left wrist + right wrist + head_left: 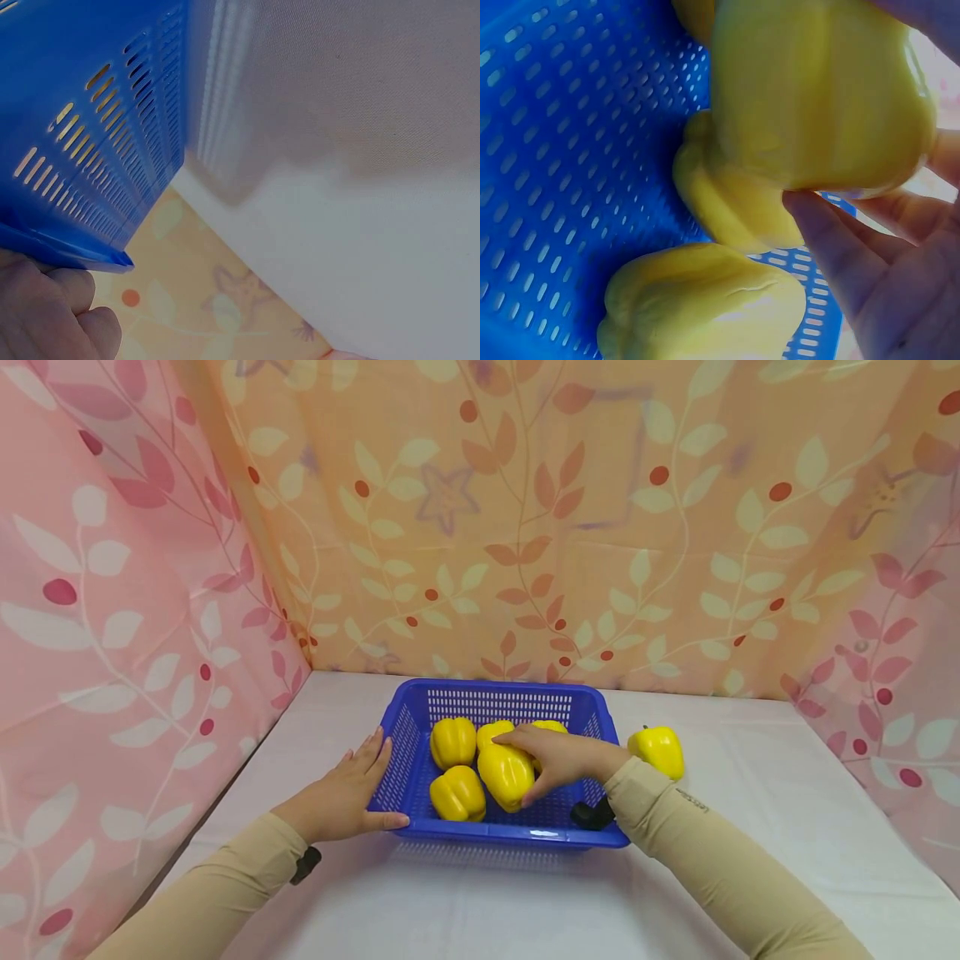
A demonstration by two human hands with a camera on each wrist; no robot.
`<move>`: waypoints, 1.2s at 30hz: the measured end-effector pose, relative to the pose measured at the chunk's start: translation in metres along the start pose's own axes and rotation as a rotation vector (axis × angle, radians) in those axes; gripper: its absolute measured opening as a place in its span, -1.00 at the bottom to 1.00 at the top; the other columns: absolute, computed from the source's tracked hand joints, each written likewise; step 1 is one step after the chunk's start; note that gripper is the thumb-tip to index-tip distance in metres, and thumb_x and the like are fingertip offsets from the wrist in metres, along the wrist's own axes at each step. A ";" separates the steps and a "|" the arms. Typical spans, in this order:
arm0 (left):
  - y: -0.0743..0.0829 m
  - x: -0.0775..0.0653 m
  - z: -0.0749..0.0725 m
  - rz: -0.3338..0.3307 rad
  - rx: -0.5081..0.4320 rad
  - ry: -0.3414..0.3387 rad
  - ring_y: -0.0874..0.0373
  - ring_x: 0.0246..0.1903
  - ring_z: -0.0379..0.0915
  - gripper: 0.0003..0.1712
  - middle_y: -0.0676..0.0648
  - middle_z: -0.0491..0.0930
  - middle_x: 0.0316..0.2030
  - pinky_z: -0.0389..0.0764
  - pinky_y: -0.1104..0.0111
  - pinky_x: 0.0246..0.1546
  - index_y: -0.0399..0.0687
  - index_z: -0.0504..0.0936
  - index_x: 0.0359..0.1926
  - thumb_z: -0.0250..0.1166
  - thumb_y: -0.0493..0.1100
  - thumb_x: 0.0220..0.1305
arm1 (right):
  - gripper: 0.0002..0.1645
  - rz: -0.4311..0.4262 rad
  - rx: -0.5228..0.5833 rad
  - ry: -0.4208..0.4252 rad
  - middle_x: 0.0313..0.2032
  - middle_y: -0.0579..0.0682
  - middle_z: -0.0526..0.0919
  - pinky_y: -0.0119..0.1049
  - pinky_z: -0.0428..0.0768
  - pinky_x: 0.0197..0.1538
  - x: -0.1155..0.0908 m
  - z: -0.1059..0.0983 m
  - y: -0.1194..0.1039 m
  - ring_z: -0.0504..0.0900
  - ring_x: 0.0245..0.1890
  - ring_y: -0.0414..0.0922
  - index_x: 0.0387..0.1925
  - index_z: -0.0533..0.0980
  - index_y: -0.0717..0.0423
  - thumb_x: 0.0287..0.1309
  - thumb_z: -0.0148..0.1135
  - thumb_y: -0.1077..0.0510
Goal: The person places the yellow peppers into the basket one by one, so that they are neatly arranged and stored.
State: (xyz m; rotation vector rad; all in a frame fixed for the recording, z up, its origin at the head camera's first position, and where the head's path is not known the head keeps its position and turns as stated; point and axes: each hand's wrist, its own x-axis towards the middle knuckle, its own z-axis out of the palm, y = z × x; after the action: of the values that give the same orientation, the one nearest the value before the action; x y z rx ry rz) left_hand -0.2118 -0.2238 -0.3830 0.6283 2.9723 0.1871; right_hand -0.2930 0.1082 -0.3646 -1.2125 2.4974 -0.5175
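Note:
My right hand [558, 755] holds a yellow bell pepper [506, 777] between thumb and fingers, over the blue plastic basket [510, 833]. From the right wrist view, that bell pepper [817, 97] is close up, with the fingers and thumb against its sides. Several more yellow bell peppers lie inside, among them one at the back left [453, 742] and one at the front left [458, 793]. The left hand [341, 797] rests on the basket's left rim, its thumb stretched along the front corner. In the left wrist view its fingers [71, 315] touch the rim.
Outside the basket, to its right, another yellow bell pepper [657, 752] lies on the white tabletop [757, 793], partly behind the right forearm. Leaf-patterned cloth [525, 527] hangs behind and at both sides. A dark strap piece [592, 814] shows at the right wrist.

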 end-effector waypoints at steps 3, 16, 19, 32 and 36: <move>0.000 0.000 0.000 -0.001 -0.001 0.002 -0.13 0.38 -0.36 0.36 -0.25 -0.35 0.41 -0.12 -0.03 0.30 -0.25 -0.20 0.40 -0.05 0.63 -0.14 | 0.07 0.034 0.005 -0.037 0.28 -0.03 0.21 -0.07 0.24 0.26 0.001 0.003 0.001 0.22 0.23 -0.07 0.33 0.14 -0.11 -0.23 0.44 -0.20; 0.001 0.000 -0.001 0.001 0.002 -0.004 -0.12 0.38 -0.37 0.36 -0.24 -0.36 0.41 -0.12 -0.02 0.30 -0.25 -0.22 0.40 -0.06 0.63 -0.14 | 0.07 0.068 -0.015 -0.095 0.29 -0.09 0.17 -0.07 0.25 0.26 0.007 0.010 0.004 0.25 0.20 -0.12 0.33 0.13 -0.19 -0.23 0.44 -0.18; 0.000 0.000 -0.001 0.005 0.001 -0.001 -0.11 0.38 -0.37 0.36 -0.24 -0.36 0.41 -0.12 -0.03 0.30 -0.25 -0.21 0.40 -0.06 0.63 -0.14 | 0.07 0.074 -0.017 -0.101 0.28 -0.10 0.17 -0.08 0.26 0.26 0.008 0.011 0.005 0.26 0.18 -0.13 0.34 0.12 -0.20 -0.23 0.45 -0.17; 0.000 0.000 0.000 -0.004 -0.001 -0.003 -0.10 0.39 -0.38 0.36 -0.22 -0.37 0.41 -0.13 -0.03 0.30 -0.24 -0.22 0.40 -0.06 0.63 -0.15 | 0.07 0.093 -0.042 -0.141 0.21 -0.11 0.22 -0.10 0.32 0.22 0.011 0.012 0.000 0.31 0.11 -0.14 0.33 0.15 -0.18 -0.25 0.47 -0.12; 0.000 0.000 -0.001 0.000 -0.009 -0.003 -0.11 0.39 -0.38 0.36 -0.23 -0.37 0.41 -0.12 -0.03 0.30 -0.25 -0.22 0.40 -0.05 0.63 -0.14 | 0.07 0.106 -0.054 -0.157 0.19 -0.12 0.23 -0.12 0.31 0.22 0.013 0.014 0.000 0.31 0.10 -0.15 0.32 0.16 -0.20 -0.27 0.46 -0.16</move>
State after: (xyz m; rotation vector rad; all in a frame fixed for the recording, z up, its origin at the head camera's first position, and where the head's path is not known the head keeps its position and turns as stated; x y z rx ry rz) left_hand -0.2118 -0.2240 -0.3824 0.6277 2.9670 0.1987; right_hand -0.2942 0.0955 -0.3783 -1.0877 2.4397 -0.3170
